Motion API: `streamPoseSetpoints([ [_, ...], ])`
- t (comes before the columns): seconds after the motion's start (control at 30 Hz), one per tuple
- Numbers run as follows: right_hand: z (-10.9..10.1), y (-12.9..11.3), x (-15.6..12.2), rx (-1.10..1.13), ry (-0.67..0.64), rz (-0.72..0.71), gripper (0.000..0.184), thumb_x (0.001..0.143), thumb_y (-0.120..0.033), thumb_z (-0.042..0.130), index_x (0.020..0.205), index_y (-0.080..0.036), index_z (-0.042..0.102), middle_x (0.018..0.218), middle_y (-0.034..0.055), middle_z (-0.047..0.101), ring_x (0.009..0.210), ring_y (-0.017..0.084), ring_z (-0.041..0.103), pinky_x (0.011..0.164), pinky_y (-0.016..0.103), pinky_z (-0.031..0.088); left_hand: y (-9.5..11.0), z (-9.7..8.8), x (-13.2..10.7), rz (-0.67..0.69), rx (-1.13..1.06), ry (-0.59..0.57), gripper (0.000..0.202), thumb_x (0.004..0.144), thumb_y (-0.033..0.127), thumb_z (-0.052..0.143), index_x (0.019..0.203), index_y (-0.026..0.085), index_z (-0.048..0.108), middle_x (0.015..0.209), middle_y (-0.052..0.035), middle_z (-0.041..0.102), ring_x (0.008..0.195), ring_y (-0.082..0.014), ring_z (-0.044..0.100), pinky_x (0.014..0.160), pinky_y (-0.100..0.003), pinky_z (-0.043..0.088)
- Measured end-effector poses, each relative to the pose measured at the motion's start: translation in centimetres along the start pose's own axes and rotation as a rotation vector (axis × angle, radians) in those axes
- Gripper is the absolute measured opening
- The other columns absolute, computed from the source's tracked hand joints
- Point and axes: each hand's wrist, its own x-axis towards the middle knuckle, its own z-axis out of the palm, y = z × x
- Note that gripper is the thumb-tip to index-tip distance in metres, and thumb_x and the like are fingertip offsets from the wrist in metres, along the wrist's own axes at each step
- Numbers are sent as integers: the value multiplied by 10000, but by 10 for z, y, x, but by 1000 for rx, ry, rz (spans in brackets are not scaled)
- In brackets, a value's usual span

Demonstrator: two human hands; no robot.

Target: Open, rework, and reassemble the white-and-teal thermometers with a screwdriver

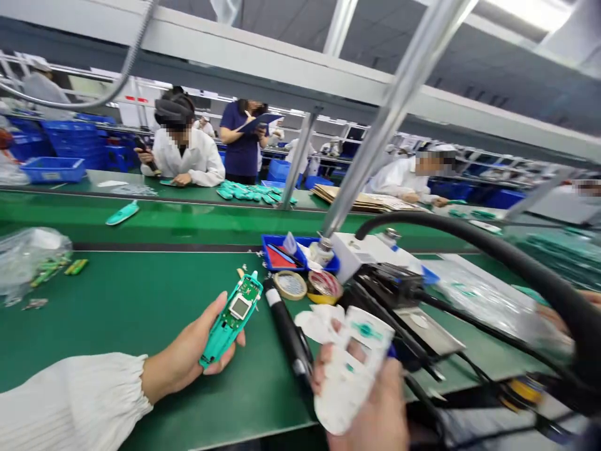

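My left hand is closed around a teal device casing half, tilted with its inside facing up. A green circuit board with a small grey square display sits in its upper part. Lower right, my right hand grips a white casing cover, which has a rectangular window and teal parts near its top; the picture is somewhat blurred there. The two pieces are apart. Beside the cover lies a crumpled white tissue, and a black cylindrical tool lies between my hands.
Tape rolls and a blue tray stand ahead. A thick black hose arches over the right side. A plastic bag with green parts lies left. Across the green belt, with a teal casing on it, people in white coats sit working.
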Motion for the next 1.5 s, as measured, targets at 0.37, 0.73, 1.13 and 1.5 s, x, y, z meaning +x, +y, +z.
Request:
streamPoseSetpoints([
  [0.37, 151, 93, 50, -214, -443, 102, 381, 779, -472, 522, 1021, -180, 490, 1054, 59, 598, 1007, 189, 539, 882, 314, 402, 6, -65, 21, 468, 209, 408, 471, 864, 470, 361, 1242, 187, 360, 1235, -81, 458, 1125, -165, 421, 958, -284, 304],
  [0.73, 148, 103, 51, -325, -475, 75, 380, 800, -494, 480, 1040, -200, 471, 994, 28, 604, 948, 162, 540, 838, 281, 406, -10, -73, 32, 506, 303, 338, 460, 883, 432, 335, 1274, 188, 320, 1332, -93, 375, 1222, -188, 349, 1049, -342, 236],
  [1.13, 142, 102, 63, -355, -496, 105, 341, 749, -498, 547, 934, -213, 513, 680, -22, 580, 688, 159, 553, 639, 279, 428, -3, -76, 29, 513, 574, 237, 485, 847, 301, 433, 1287, 165, 278, 1277, -93, 427, 1125, -194, 435, 974, -318, 325],
  [1.5, 139, 86, 78, 162, -197, 241, 462, 808, -586, 350, 776, -182, 571, 409, -64, 448, 412, 96, 430, 554, 266, 430, -8, -60, 10, 354, 966, 34, 491, 869, 328, 375, 1309, 166, 228, 1321, -132, 370, 1162, -232, 414, 943, -382, 377],
])
